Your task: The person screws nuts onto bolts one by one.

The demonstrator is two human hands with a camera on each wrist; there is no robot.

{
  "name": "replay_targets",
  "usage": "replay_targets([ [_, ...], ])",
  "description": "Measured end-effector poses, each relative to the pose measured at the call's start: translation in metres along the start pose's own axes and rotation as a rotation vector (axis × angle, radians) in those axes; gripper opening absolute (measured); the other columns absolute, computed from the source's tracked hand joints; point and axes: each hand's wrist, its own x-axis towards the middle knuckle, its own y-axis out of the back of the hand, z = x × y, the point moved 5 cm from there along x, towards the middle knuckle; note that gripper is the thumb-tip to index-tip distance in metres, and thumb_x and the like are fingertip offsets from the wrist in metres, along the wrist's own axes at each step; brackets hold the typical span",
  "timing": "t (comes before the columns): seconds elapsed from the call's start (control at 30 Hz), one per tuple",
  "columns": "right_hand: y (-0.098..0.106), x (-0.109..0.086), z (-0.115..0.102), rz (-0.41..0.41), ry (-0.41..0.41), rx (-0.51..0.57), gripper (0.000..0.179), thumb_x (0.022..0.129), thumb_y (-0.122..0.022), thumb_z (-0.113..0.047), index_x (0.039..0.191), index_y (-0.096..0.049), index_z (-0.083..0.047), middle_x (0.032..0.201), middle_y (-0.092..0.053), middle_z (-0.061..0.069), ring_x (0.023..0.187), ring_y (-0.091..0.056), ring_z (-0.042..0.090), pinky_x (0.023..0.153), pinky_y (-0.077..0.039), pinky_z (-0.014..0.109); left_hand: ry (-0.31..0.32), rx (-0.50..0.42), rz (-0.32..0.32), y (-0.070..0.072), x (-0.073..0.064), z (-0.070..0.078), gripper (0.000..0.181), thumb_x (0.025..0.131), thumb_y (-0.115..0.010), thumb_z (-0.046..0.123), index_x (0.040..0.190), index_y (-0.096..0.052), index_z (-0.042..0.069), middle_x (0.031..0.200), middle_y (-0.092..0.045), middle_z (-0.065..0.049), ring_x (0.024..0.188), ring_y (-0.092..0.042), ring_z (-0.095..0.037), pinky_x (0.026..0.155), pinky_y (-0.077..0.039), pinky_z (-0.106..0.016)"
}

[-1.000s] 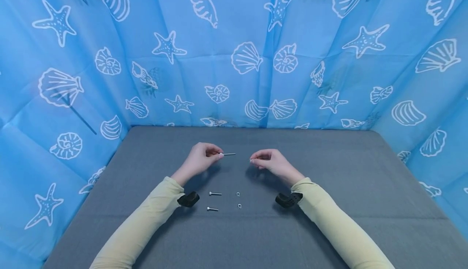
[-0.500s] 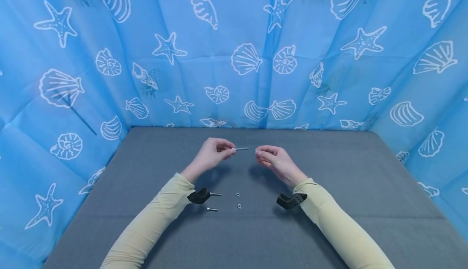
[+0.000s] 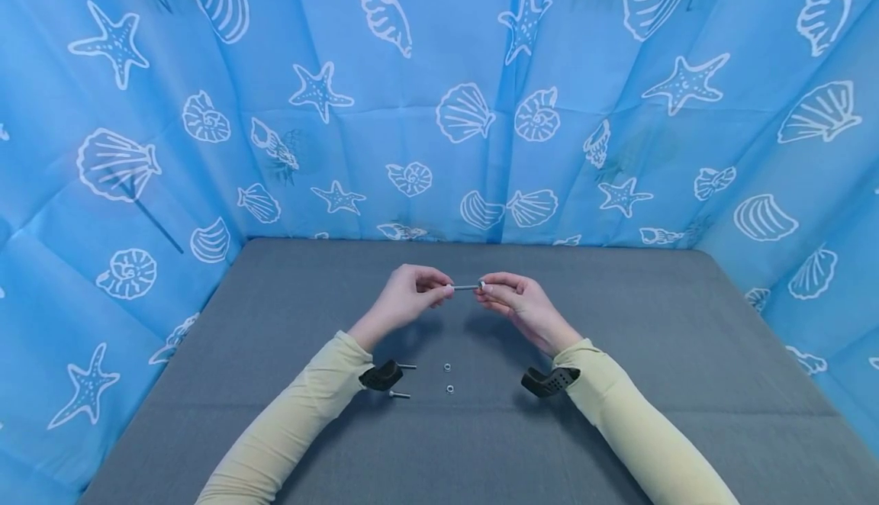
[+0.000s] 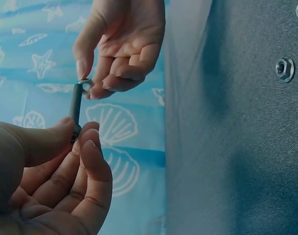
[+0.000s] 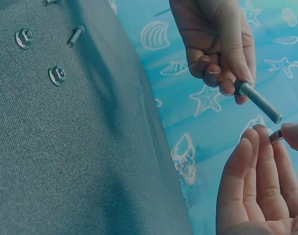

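My left hand (image 3: 410, 297) pinches a bolt (image 5: 260, 102) by its head, between thumb and fingers, above the table. The threaded shank points right toward my other hand. A nut (image 5: 276, 136) is pinched between the thumb and fingers of my right hand (image 3: 522, 307). In the right wrist view the nut sits just off the bolt's tip, with a small gap; in the left wrist view the nut (image 4: 86, 86) appears beside the tip. Both hands are raised over the far half of the grey table (image 3: 618, 429).
Two more nuts (image 3: 447, 367) lie on the table in front of the hands. To their left lie two bolts (image 3: 400, 394), the farther one partly hidden by the black left wrist camera (image 3: 381, 375). A blue shell-print curtain (image 3: 439, 47) stands behind the table.
My left hand has moved right with the bolt, bringing its tip up to the nut. My right hand has shifted slightly right, still holding the nut. The loose nuts and bolts have stayed put.
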Motion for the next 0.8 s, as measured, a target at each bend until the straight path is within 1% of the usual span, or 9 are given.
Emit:
replay_targets([
  [0.1,0.0,-0.001,0.0,-0.014,0.011,-0.002,0.042,0.092,-0.066,-0.018,0.122,-0.053,0.008,0.108,-0.065,0.014,0.106,-0.062,0.027,0.104,-0.036,0.053,0.009,0.002,0.005,-0.002,0.0,-0.002,0.012,0.091,-0.066,0.01,0.098,-0.07,0.001,0.083,-0.071,-0.005,0.076,-0.067,-0.026,0.068,-0.057,-0.036],
  [0.2,-0.001,-0.001,0.0,-0.027,0.023,0.007,0.04,0.092,-0.065,-0.015,0.121,-0.053,0.009,0.107,-0.067,0.014,0.101,-0.065,0.023,0.103,-0.036,0.054,0.007,0.003,0.01,-0.004,0.001,-0.004,0.012,0.091,-0.066,0.009,0.098,-0.07,0.0,0.083,-0.071,-0.005,0.075,-0.067,-0.024,0.066,-0.057,-0.033],
  [0.33,-0.002,-0.001,0.0,-0.037,0.032,0.01,0.033,0.092,-0.065,-0.013,0.118,-0.056,0.006,0.106,-0.068,0.014,0.1,-0.066,0.022,0.102,-0.036,0.054,0.005,0.0,0.02,-0.006,0.002,-0.006,0.013,0.091,-0.067,0.008,0.098,-0.07,-0.002,0.082,-0.071,-0.004,0.072,-0.067,-0.022,0.064,-0.057,-0.031],
  [0.5,-0.002,-0.001,0.0,-0.039,0.052,-0.014,0.034,0.091,-0.066,-0.014,0.119,-0.057,0.005,0.107,-0.068,0.016,0.101,-0.066,0.024,0.101,-0.037,0.056,0.007,-0.012,0.026,-0.006,0.002,-0.008,0.015,0.091,-0.066,0.01,0.099,-0.07,-0.003,0.081,-0.07,-0.003,0.077,-0.067,-0.033,0.065,-0.057,-0.038],
  [0.57,-0.001,-0.001,-0.001,-0.033,0.068,-0.033,0.036,0.091,-0.067,-0.015,0.119,-0.058,0.005,0.107,-0.068,0.016,0.101,-0.066,0.024,0.1,-0.038,0.057,0.009,-0.037,0.027,-0.007,0.002,-0.008,0.015,0.091,-0.066,0.01,0.099,-0.07,-0.003,0.081,-0.07,-0.004,0.08,-0.066,-0.039,0.068,-0.057,-0.043],
  [0.6,-0.001,0.0,-0.001,-0.028,0.077,-0.044,0.036,0.091,-0.067,-0.015,0.119,-0.058,0.005,0.106,-0.069,0.017,0.1,-0.066,0.025,0.099,-0.039,0.057,0.01,-0.055,0.027,-0.007,0.002,-0.009,0.016,0.091,-0.066,0.009,0.099,-0.07,-0.004,0.08,-0.07,-0.005,0.08,-0.066,-0.04,0.069,-0.057,-0.046],
  [0.7,0.001,0.0,-0.001,-0.016,0.096,-0.066,0.036,0.09,-0.068,-0.016,0.119,-0.059,0.005,0.105,-0.069,0.017,0.099,-0.067,0.025,0.096,-0.042,0.056,0.019,-0.105,0.029,-0.009,0.002,-0.01,0.017,0.092,-0.066,0.01,0.099,-0.07,-0.005,0.079,-0.07,-0.007,0.078,-0.066,-0.037,0.071,-0.056,-0.051],
  [0.8,0.001,-0.001,-0.003,-0.009,0.111,-0.081,0.037,0.09,-0.068,-0.016,0.119,-0.06,0.005,0.105,-0.069,0.018,0.098,-0.067,0.026,0.095,-0.043,0.055,0.026,-0.144,0.022,-0.01,0.002,-0.011,0.018,0.092,-0.065,0.01,0.1,-0.069,-0.006,0.079,-0.07,-0.009,0.075,-0.068,-0.031,0.073,-0.055,-0.052],
])
